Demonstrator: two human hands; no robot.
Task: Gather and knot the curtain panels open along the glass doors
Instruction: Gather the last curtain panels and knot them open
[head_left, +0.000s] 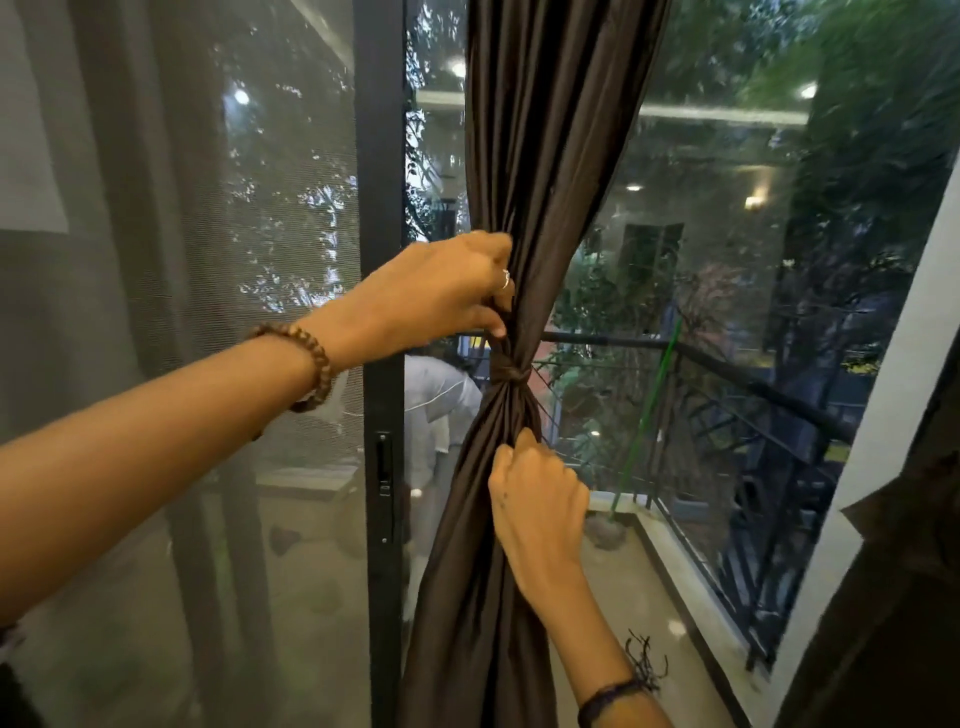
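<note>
A dark brown curtain panel (540, 156) hangs in front of the glass door and is gathered into a tight knot (511, 373) at mid height. My left hand (441, 291), with a ring and a beaded bracelet, grips the bunched fabric just above the knot. Below the knot, my right hand (535, 499) grips the gathered folds. The lower fabric fans out towards the floor.
A black door frame (382, 260) with a latch stands left of the curtain, with a mesh screen panel (208, 312) beyond it. Outside are a balcony railing (727, 374), a green pole and trees. Another dark curtain (893, 597) hangs at the right edge.
</note>
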